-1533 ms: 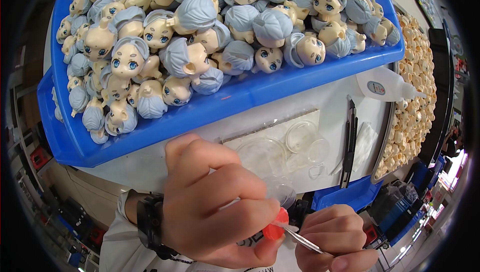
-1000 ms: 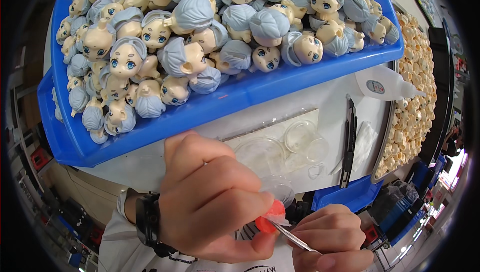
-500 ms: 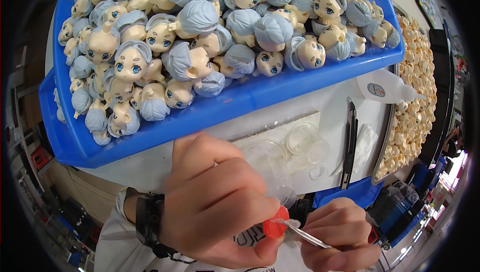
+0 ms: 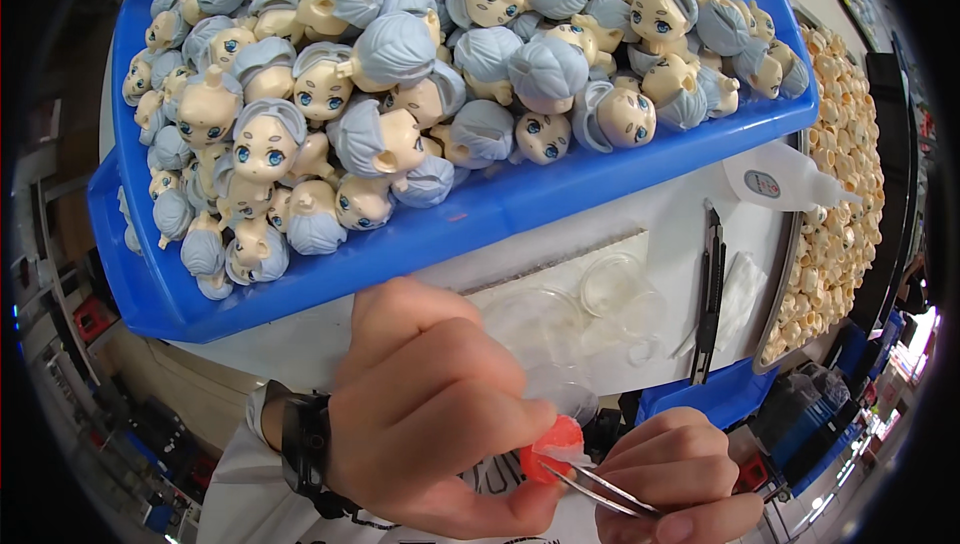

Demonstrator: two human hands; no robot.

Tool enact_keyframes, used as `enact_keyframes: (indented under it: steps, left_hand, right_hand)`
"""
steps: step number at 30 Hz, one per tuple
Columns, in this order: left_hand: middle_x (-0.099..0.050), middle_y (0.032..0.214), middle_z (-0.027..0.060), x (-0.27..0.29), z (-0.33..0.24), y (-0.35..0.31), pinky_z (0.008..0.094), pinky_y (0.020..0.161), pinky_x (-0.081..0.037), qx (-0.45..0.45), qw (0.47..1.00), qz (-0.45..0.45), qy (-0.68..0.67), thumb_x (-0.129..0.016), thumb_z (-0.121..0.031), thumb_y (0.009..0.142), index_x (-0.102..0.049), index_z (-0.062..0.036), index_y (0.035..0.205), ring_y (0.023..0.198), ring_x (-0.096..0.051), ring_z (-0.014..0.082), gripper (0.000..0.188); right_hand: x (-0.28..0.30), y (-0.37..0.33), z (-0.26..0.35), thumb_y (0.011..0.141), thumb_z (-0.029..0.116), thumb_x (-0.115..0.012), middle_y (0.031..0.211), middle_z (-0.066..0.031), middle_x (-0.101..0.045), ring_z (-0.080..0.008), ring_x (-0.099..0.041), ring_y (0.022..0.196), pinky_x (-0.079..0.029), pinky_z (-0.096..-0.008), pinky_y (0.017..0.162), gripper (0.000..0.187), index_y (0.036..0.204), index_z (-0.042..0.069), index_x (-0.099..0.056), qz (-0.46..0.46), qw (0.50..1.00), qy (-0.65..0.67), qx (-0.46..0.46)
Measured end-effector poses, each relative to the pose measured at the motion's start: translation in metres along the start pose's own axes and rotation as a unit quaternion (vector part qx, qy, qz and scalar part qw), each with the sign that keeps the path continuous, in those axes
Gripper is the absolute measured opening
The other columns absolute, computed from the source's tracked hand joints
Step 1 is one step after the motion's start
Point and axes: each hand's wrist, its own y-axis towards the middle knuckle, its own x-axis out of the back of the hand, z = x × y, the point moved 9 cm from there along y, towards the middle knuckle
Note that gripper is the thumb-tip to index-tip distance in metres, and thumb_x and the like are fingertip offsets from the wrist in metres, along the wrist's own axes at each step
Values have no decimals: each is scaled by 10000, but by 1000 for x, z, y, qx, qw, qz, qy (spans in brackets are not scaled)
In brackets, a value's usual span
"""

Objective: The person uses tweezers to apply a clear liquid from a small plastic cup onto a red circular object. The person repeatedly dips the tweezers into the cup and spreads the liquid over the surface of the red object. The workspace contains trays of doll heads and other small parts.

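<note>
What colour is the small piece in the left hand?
The small piece is red, seen best in the head view.

Doll heads (image 4: 390,49) in tray (image 4: 540,189) behind left hand (image 4: 430,414), cutter (image 4: 711,289) farther right

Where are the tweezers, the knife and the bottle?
Tweezers (image 4: 634,509): head view, on the metal arms, near where they meet.
Knife (image 4: 711,289): head view, on the middle of the black handle.
Bottle (image 4: 794,180): head view, on the whitish body.
</note>
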Motion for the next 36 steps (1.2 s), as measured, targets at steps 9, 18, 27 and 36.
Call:
enact_keyframes:
  steps: [9, 18, 27, 36]
  left_hand:
    - [-475, 631, 5, -1, -4, -4, 281, 560, -300, -173, 984, -25, 33, -667, -101, 428, -567, -80, 705, 549, -414, 166, 296]
    - [-475, 565, 11, -5, -29, 20, 282, 526, -300, -93, 993, -21, 73, -599, -53, 388, -549, -58, 685, 472, -411, 162, 301]
    - [-494, 587, 7, 1, -18, 0, 288, 554, -326, -188, 977, -98, 9, -643, -79, 449, -549, -64, 710, 528, -435, 170, 278]
    - [-445, 659, -20, 5, -6, -4, 287, 542, -275, 13, 997, -36, 71, -708, -194, 465, -561, -121, 744, 634, -365, 178, 324]
  right_hand:
    - [-6, 3, 5, 722, 18, -616, 711, -128, -520, -173, -486, 457, -393, -256, 363, 261, 906, 45, -433, -3, 998, -52, -34]
    - [-8, 5, 13, 700, -56, -559, 718, -142, -517, -171, -454, 441, -387, -261, 359, 296, 940, 96, -477, 29, 996, -81, -38]
    - [-2, 7, 12, 712, -67, -570, 706, -137, -513, -153, -458, 459, -372, -242, 354, 256, 907, 41, -444, 27, 998, -49, 2]
    - [0, 5, 0, 782, 82, -591, 711, -106, -527, -155, -484, 465, -375, -226, 366, 216, 903, 37, -418, -29, 999, 11, 9]
